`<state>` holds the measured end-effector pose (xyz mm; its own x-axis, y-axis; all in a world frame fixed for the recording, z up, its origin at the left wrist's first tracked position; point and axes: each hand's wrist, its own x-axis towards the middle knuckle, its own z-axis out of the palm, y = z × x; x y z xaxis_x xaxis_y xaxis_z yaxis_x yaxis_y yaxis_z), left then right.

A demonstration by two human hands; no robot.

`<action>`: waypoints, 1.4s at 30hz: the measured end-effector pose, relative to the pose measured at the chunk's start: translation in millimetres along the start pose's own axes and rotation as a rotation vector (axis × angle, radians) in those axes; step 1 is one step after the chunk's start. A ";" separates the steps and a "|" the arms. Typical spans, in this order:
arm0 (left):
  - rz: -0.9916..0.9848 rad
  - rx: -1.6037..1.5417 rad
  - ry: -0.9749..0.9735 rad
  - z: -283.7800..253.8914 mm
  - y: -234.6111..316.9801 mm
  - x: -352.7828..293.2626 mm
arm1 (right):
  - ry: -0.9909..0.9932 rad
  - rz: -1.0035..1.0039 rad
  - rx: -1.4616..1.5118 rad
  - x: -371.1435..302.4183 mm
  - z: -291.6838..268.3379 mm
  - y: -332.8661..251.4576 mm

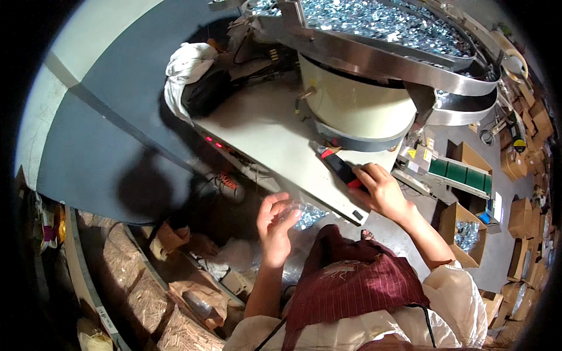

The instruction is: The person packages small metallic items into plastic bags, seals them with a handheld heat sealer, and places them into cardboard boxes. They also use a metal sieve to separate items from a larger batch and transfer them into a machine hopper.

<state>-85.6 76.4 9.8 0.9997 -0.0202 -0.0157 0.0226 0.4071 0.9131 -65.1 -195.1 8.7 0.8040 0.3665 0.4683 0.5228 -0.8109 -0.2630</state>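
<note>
You seem to be at the step of taking up or setting down the slim black-and-red handheld tool point(338, 165) on the white tabletop point(266, 149), your right hand point(376, 188) bent over its near end, while your left hand point(275, 227) is half-curled at a clear plastic bag point(310, 217) of small shiny pieces. The next move appears to call for a sure hold on both. Your right fingers cover the tool's end and the see-through film blurs at your left thumb, so whether either grip pinches firmly you cannot tell.
</note>
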 end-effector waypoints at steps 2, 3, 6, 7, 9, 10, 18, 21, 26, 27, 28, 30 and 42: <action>0.024 0.001 0.021 -7.3 2.6 1.0 | -0.014 -0.077 0.008 9.1 11.7 -13.4; 0.028 -0.004 0.034 -9.8 2.7 1.3 | -0.009 -0.117 0.040 17.2 18.9 -16.0; 0.056 -0.007 0.064 -19.6 8.0 2.3 | -0.206 -0.093 -0.071 49.7 32.0 -34.7; 0.075 0.009 0.081 -23.6 10.2 0.0 | -0.206 -0.110 -0.080 55.4 34.3 -40.9; 0.109 0.030 0.117 -32.9 11.0 -7.3 | -0.214 -0.143 -0.106 63.0 35.0 -52.1; 0.099 0.019 0.132 -39.0 10.9 -11.7 | -0.245 -0.145 -0.083 56.9 36.8 -55.3; 0.044 -0.006 0.262 -57.7 3.4 -29.5 | -0.235 0.246 -0.256 54.8 46.6 -25.2; 0.066 -0.030 0.215 -62.4 6.2 -33.0 | -0.347 0.247 -0.181 45.2 34.0 -23.1; 0.147 -0.034 0.233 -56.5 7.8 -26.3 | -0.333 0.499 0.749 40.0 5.5 -19.7; 0.160 -0.041 0.219 -54.1 9.1 -23.0 | -0.360 0.672 1.053 42.0 3.0 -21.3; 0.155 -0.031 0.213 -52.8 10.2 -20.0 | -0.290 0.726 1.296 44.4 5.5 -26.0; 0.162 -0.049 0.199 -47.6 17.9 -16.6 | -0.328 0.713 1.297 53.2 4.4 -30.6; 0.233 -0.028 0.183 -41.5 94.6 6.5 | -0.148 0.197 0.625 146.2 74.6 -51.9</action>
<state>-76.5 152.8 79.2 0.9635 0.2405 0.1173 -0.2097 0.4063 0.8893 46.5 -65.3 27.9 0.9083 0.3335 0.2525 0.3921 -0.4686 -0.7917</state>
